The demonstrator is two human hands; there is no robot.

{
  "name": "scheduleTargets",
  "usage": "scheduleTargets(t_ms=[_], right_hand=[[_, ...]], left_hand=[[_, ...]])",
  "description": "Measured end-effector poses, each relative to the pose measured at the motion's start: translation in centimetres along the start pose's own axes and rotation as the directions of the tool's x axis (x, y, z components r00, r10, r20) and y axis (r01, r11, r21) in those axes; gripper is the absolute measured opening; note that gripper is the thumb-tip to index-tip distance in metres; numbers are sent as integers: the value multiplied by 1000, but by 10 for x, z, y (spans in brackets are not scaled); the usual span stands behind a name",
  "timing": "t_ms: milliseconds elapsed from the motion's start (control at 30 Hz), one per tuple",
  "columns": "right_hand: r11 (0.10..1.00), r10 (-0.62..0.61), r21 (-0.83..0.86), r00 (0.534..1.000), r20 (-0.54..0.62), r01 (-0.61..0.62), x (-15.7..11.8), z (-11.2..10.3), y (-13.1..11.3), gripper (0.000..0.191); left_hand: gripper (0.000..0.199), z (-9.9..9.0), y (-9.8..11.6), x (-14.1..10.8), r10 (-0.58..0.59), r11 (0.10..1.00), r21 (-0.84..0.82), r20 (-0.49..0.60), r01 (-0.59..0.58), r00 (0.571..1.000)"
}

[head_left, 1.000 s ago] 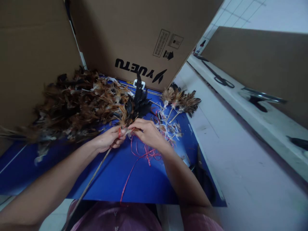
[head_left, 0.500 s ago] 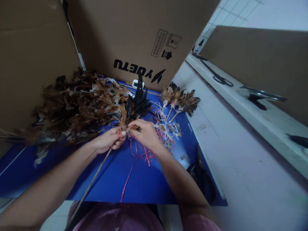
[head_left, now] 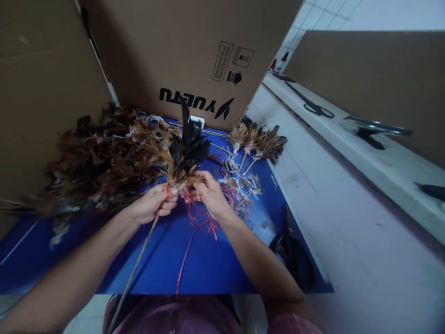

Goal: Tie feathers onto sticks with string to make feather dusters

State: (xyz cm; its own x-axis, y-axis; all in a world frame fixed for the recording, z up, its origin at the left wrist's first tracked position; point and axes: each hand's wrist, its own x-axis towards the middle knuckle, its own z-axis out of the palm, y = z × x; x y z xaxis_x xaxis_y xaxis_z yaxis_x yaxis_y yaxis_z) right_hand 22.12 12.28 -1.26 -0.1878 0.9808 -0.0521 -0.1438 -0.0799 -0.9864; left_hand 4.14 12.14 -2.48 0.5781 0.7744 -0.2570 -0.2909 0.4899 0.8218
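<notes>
Between my hands is a feather duster [head_left: 189, 144], black and brown feathers bunched at the upper end of a thin stick [head_left: 139, 255]. My left hand [head_left: 155, 204] is closed around the stick just below the feathers, a red band on one finger. My right hand [head_left: 211, 195] is closed at the right side of the feather base, pinching brown feathers; pink string shows at its fingers, partly hidden. The pink string [head_left: 186, 260] lies tangled below the right hand, and one strand runs to the table's front edge.
A heap of brown feathers [head_left: 107, 157] covers the left of the blue table [head_left: 208, 273]. Small feather bundles on sticks [head_left: 255, 141] lie at the back right, near scraps. Black-handled scissors [head_left: 295, 255] rest at the right edge. A cardboard box [head_left: 187, 46] stands behind; more scissors [head_left: 318, 109] lie on the ledge.
My right hand has shifted slightly right and its fingers have curled in lower, beside the feather base. The feathers there have spread a little. My left hand keeps its hold on the stick.
</notes>
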Motion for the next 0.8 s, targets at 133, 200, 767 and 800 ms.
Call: scheduleTargets(t_ms=[133,200,767,800], right_hand=[[976,132,157,984,120,-150,-13,-1,0,46],[986,113,110,987,117,-126,-17,-4,0,47],[975,-171,-206,874,-455,83,-1,-94,-22,27],[935,-240,-348,833,-498,62,-2,-103,-24,27]], left_hand=[[29,-4,1,0,11,1000,-29,-14,-12,1000],[28,-5,1,0,12,999,-36,-16,-12,1000],[35,-7,6,1,17,998,-54,-68,-20,998],[35,-7,6,1,18,998,-55,-66,-22,998]])
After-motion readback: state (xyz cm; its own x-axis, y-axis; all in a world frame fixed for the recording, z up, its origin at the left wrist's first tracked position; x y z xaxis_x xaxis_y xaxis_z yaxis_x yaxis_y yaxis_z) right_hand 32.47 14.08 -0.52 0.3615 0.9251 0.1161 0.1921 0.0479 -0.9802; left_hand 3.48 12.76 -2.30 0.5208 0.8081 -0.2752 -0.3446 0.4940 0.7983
